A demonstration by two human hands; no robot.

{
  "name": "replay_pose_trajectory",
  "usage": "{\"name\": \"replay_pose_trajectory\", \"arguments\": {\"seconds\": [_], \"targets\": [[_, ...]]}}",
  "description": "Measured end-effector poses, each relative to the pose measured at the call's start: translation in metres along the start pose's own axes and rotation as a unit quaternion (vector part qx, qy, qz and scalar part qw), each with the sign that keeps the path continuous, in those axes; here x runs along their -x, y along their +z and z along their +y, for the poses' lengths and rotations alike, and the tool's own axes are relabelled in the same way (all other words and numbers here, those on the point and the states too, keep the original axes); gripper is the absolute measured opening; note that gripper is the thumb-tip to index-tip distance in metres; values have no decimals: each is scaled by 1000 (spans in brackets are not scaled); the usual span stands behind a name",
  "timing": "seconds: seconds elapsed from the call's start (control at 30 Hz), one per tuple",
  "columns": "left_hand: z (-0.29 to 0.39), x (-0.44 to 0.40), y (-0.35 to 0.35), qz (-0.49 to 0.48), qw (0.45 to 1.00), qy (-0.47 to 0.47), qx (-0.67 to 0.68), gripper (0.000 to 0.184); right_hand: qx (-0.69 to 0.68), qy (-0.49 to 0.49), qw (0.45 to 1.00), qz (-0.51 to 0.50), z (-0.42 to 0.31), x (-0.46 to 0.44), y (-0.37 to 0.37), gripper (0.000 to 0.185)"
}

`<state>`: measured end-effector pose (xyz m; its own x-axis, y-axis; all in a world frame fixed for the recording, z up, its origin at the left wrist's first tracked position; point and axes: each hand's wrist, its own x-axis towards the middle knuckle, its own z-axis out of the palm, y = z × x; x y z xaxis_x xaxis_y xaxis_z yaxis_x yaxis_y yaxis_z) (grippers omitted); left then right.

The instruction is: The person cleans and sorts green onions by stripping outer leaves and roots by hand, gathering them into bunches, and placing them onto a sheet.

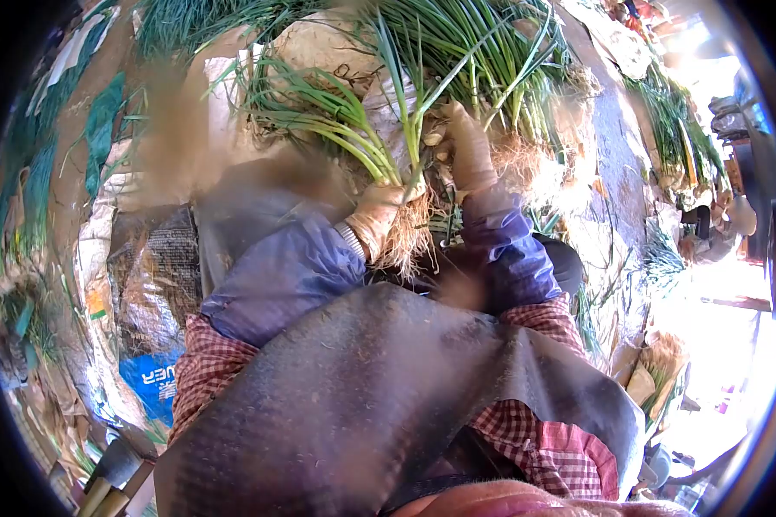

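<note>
My left hand (377,215), in a light glove, is closed round the lower stems of a bunch of green onions (353,129). Their pale, stringy roots (409,233) hang below the fist. My right hand (470,151), gloved too, is just right of the upright leaves, its fingers bent towards the stems. Whether those fingers hold anything cannot be made out. A larger pile of green onions (483,56) lies beyond my right hand, with its roots (526,168) towards me.
A dark apron (345,388) covers my lap. Printed sacking (155,293) lies at the left, with more green onions (30,207) farther left. At the right edge, another person's arm (740,217) shows near other bundles (677,129).
</note>
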<state>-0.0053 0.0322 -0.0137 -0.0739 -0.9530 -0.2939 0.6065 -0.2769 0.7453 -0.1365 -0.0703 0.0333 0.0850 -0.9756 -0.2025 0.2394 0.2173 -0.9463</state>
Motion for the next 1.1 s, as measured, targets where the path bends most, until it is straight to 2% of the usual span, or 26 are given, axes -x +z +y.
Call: {"name": "replay_pose_trajectory", "arguments": {"seconds": [0.03,0.1,0.23,0.3,0.37,0.43,0.5,0.57,0.63,0.67,0.7,0.77,0.83,0.87,0.93,0.97,1.0,1.07,1.1], "targets": [[1,2,0,0,999,-47,0,13,0,0,1000,2,0,-1,-1,32],[5,3,0,1,991,-136,0,13,42,95,991,-88,-3,-5,-3,39],[-2,2,0,-12,997,-77,8,12,5,160,973,-168,-7,-1,-10,30],[-5,-4,-8,-14,995,-93,21,12,8,155,975,-162,-10,13,-9,31],[-4,-7,-13,-40,994,-100,35,13,26,91,984,-149,-18,27,-4,34],[6,1,-6,-45,995,-91,26,13,12,90,986,-139,-22,31,-1,36],[7,4,-5,-51,983,-173,33,14,97,105,979,-145,-17,23,-7,39],[-9,-6,-16,-64,988,-141,-17,15,129,120,969,-174,-15,18,-10,38],[10,5,-2,-101,984,-136,61,17,159,-67,978,-122,-20,32,2,36],[26,15,7,-107,957,-200,182,21,98,-62,988,-107,-23,38,5,32],[30,20,8,-106,958,-196,181,21,73,-96,987,-104,-31,45,4,16],[35,22,9,-120,948,-123,269,24,-35,-169,975,-143,-40,49,-5,17],[26,10,-7,-155,939,-116,285,22,-108,-229,951,-176,-57,54,-16,19],[24,9,-8,-168,930,-126,301,22,-137,-266,951,-85,-66,53,-15,22],[23,9,-11,-183,921,-136,316,22,-135,-298,945,-14,-68,40,-23,33],[21,8,-15,-234,908,-161,308,23,-132,-312,941,23,-69,33,-26,40],[19,7,-16,-285,891,-186,299,24,-97,-208,972,-46,-43,9,-42,48],[17,10,-10,-295,877,-207,317,26,-60,-98,987,-113,-26,-1,-44,57],[15,13,-8,-302,862,-229,335,28,-97,-7,986,-135,-16,3,-28,55]]}}
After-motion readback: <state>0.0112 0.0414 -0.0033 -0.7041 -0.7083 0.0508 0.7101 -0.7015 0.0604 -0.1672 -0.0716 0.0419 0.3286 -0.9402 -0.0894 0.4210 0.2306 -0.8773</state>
